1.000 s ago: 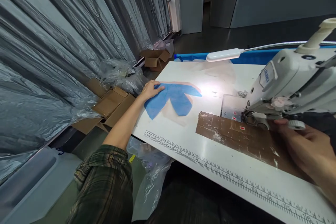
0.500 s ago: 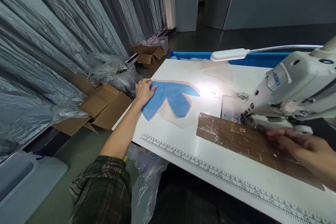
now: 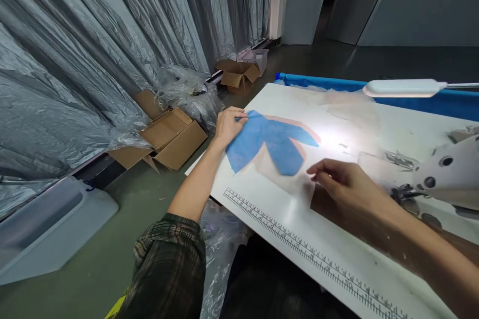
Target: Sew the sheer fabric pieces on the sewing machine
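Observation:
A blue fabric piece (image 3: 258, 134) with pointed lobes lies on the white sewing table, over a pale pinkish sheer fabric (image 3: 268, 169) that shows along its edges. At its upper left corner, my left hand (image 3: 229, 124) pinches the blue fabric, thumb and fingers closed and the edge slightly raised. My right hand (image 3: 337, 177) hovers over the end of a brown flat strip (image 3: 352, 227), just right of the blue lobe. Its thumb and forefinger are drawn together; whatever is between them, if anything, is too small to see.
Part of a white sewing machine (image 3: 449, 167) stands at the right, with a lit lamp (image 3: 404, 88) behind. A printed ruler (image 3: 284, 237) runs along the table's front edge. Open cardboard boxes (image 3: 175, 139) and clear plastic sheeting (image 3: 190, 89) lie on the floor at left.
My right hand has come left from beside the machine to near the blue fabric. My left hand now lifts the fabric's corner slightly. The view has turned left.

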### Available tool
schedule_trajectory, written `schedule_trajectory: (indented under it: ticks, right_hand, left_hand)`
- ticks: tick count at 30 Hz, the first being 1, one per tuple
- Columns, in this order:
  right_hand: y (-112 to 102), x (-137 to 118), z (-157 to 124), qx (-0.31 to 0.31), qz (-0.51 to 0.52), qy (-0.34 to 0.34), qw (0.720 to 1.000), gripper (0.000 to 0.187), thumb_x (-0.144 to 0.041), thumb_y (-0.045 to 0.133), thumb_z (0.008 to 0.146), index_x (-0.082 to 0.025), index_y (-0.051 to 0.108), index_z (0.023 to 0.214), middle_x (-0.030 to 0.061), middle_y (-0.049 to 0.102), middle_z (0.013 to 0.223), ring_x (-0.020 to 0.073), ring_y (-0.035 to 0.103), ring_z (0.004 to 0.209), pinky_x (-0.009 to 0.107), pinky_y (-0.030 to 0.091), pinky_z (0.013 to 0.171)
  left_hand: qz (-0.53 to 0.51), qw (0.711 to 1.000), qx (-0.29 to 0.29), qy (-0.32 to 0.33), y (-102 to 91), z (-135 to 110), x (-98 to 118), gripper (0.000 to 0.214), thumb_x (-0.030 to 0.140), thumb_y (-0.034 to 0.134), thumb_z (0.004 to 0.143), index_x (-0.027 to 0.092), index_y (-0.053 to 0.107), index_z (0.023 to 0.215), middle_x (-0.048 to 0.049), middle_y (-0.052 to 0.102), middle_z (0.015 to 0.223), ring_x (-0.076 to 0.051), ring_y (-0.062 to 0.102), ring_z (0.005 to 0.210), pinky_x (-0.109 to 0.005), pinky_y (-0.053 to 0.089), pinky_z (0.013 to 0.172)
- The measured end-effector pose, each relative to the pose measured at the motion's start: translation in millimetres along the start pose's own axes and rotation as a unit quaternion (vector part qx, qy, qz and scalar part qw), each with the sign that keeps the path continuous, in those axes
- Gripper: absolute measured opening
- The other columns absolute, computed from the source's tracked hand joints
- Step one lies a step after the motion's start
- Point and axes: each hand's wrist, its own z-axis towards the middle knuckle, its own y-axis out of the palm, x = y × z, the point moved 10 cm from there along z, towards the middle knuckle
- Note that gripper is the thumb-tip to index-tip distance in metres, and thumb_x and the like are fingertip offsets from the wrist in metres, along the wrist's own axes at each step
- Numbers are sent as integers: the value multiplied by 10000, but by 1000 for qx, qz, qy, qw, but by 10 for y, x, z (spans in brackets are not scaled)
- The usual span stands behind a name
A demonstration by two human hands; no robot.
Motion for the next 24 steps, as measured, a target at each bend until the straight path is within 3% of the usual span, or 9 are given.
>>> schedule_trajectory:
  ticks: [1,4,6,9,11,13,15,21,24]
  right_hand:
    - [200,-62,125,-49,-18,-4,999,68,-268,722,703,-229,753,750,3,712,681,159,617,542,277,473,477]
    - [464,-298,449,-30,11,-26,999,92,-183,688,749,-195,740,824,28,730,795,157,654,657,293,548,619]
    - [683,-416,596,-47,53,-14,997,94,-238,639,856,-177,711,855,55,744,828,168,707,732,287,590,641]
    - [1114,-333,659,-122,245,145,951,295,-413,610,947,-133,661,871,124,751,781,197,737,708,322,648,637]
    - [1288,-304,646,-133,331,212,910,289,-391,600,971,-110,644,918,130,739,718,197,739,663,307,656,611]
    - [1332,-277,646,-113,370,235,892,166,-250,580,988,-94,632,960,107,723,671,173,735,623,254,649,607]
    - [1321,-253,640,-98,382,236,888,97,-141,545,991,-85,622,976,91,718,663,149,738,623,206,642,641]
    - [1266,-250,569,-116,403,226,879,194,-145,488,1020,-67,630,913,136,749,730,162,767,720,226,652,745]
    - [1218,-216,573,-104,406,222,880,178,-69,526,980,-98,634,842,108,744,690,148,759,694,201,648,726]
  left_hand:
    - [-25,1000,-6,15,-13,-15,50,129,232,644,852,211,752,919,-50,719,1226,-221,672,1138,-348,509,1021]
    - [-116,988,-69,80,33,-85,245,72,200,605,839,203,652,894,-52,711,1245,-200,668,1135,-331,507,988]
    - [-154,976,-110,109,82,-143,345,32,220,609,837,204,601,864,-49,731,1157,-185,678,1065,-312,514,937]
    - [-195,964,-133,124,108,-202,428,193,299,700,797,204,585,920,-50,718,1033,-167,674,929,-281,522,830]
    - [-237,950,-162,126,133,-243,485,382,310,755,755,206,581,1079,-51,705,1026,-156,672,894,-268,524,801]
    - [-275,932,-203,120,161,-289,534,532,302,764,757,207,546,1233,-49,714,1007,-154,683,898,-270,526,823]
    - [-292,923,-228,105,167,-314,542,541,298,749,788,207,545,1281,-31,729,932,-154,695,889,-277,521,854]
    - [-308,927,-187,102,108,-285,537,470,268,810,743,182,637,1172,6,720,799,-138,674,802,-265,498,830]
    - [-312,927,-184,100,124,-285,554,456,274,843,707,169,667,1114,13,695,765,-120,641,758,-250,485,790]
